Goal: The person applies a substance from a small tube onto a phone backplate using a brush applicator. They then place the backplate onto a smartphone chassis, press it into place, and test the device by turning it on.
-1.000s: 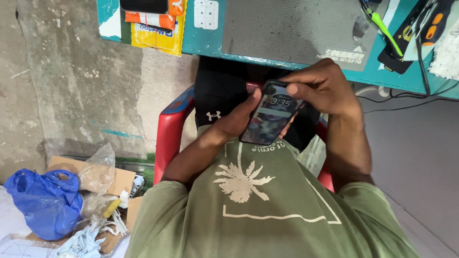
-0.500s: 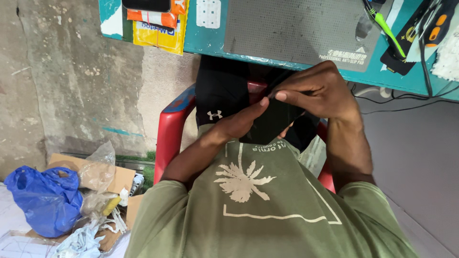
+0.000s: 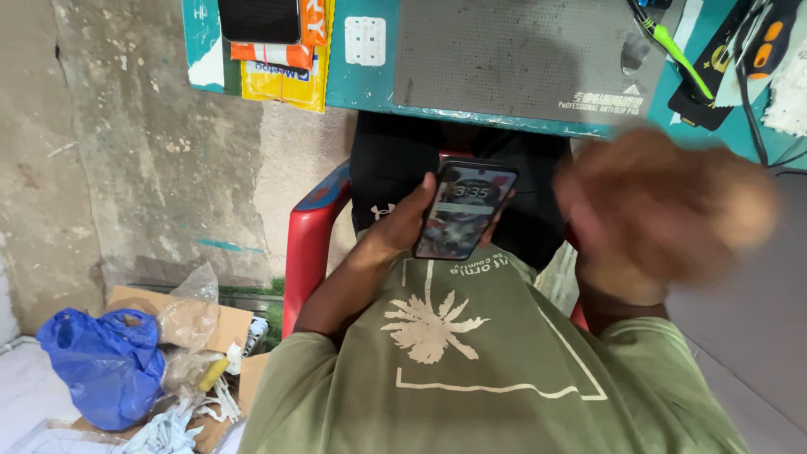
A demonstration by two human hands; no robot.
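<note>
Head view, centre of the frame: a smartphone (image 3: 465,210) was held upright in the left hand (image 3: 409,220), its lit screen turned toward the camera, the fingers clamped around its edges from behind.
Head view, right of centre: the right hand (image 3: 664,210) was caught as a blur, apart from the phone and touching nothing that could be made out; whether its fingers were spread or closed could not be told.
Head view, lower half: an olive green shirt (image 3: 496,370) with a pale palm tree print was seen filling the foreground, beneath both forearms.
Head view, behind the phone: a red plastic chair (image 3: 307,252) and black shorts (image 3: 395,168) were seen just under the held phone.
Head view, top edge: a teal workbench (image 3: 361,84) was seen bearing a grey mat (image 3: 513,50), a second dark phone (image 3: 259,20) at upper left, and a green-handled tool (image 3: 668,44) at upper right.
Head view, lower left: a blue plastic bag (image 3: 105,361) was seen lying beside a cardboard box (image 3: 147,304) of scraps on the concrete floor (image 3: 143,151).
</note>
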